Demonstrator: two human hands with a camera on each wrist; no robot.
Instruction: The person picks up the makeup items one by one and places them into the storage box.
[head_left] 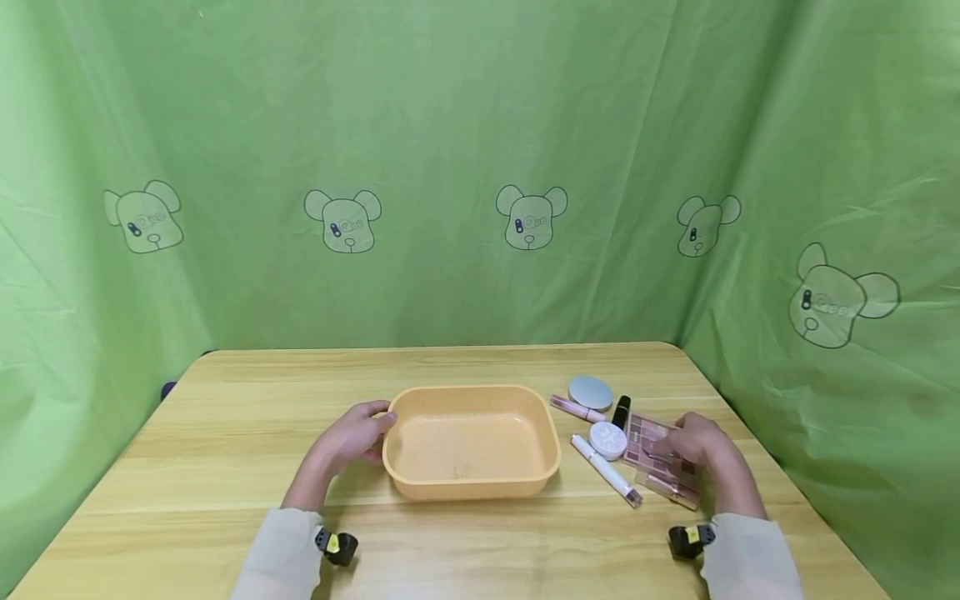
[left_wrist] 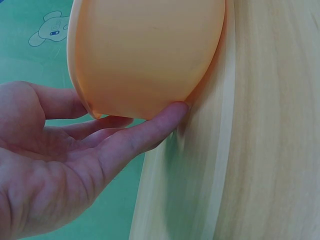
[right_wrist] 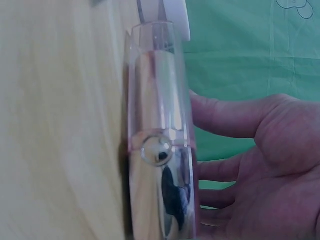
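Note:
My left hand (head_left: 358, 433) grips the left end of an orange plastic basin (head_left: 472, 492). In the left wrist view its thumb and fingers meet the basin's rim and outer wall (left_wrist: 145, 60). At the right, my right hand (head_left: 697, 442) lies over the eyeshadow palette (head_left: 637, 429), fingers reaching down to it. The right wrist view shows a gold-and-clear cosmetic tube (right_wrist: 162, 135) close to the camera, hiding the fingertips of the right hand (right_wrist: 270, 155). In the head view this tube (head_left: 667, 490) lies across the palette's near edge.
Left of the palette lie a white round compact (head_left: 607, 440), a white pen-like tube (head_left: 603, 468), a black tube (head_left: 621, 412), a pink tube (head_left: 577, 408) and a silver round case (head_left: 590, 392). A green curtain (head_left: 450, 292) surrounds the wooden table (head_left: 225, 450).

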